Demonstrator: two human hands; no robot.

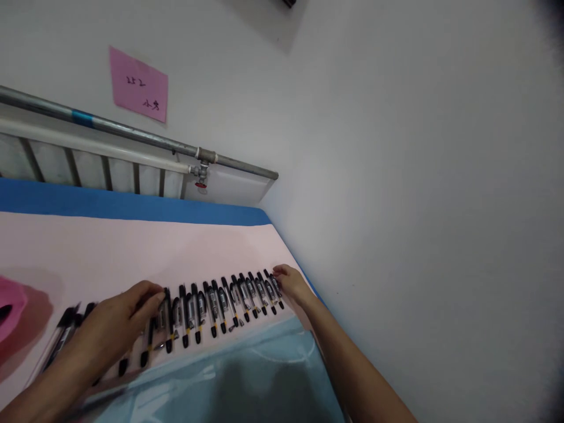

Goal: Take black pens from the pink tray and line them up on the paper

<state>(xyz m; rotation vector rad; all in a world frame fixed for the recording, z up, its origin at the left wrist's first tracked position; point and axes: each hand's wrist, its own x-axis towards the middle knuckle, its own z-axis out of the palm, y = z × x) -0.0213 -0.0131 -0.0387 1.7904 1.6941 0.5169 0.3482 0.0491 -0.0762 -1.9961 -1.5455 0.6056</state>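
A long row of black-and-clear pens (224, 302), with separate clear clip pieces and small metal tips between them, lies across the pink tabletop. My left hand (126, 317) is over the left part of the row, thumb and index finger bent together at the black upper end of one pen (167, 320). It hides several pens beneath it. At the row's right end is my right hand (288, 281), its fingers slightly apart and reaching toward the last clear clip piece (275, 283). Whether those fingertips touch it cannot be made out.
A light-blue glossy sheet (264, 358) covers the near edge. At far left stands a pink container (11, 299) with something dark inside. The white wall (396, 205) borders the table's right side. Behind are a radiator (92, 167), a metal pipe (145, 136) and a pink note (138, 85).
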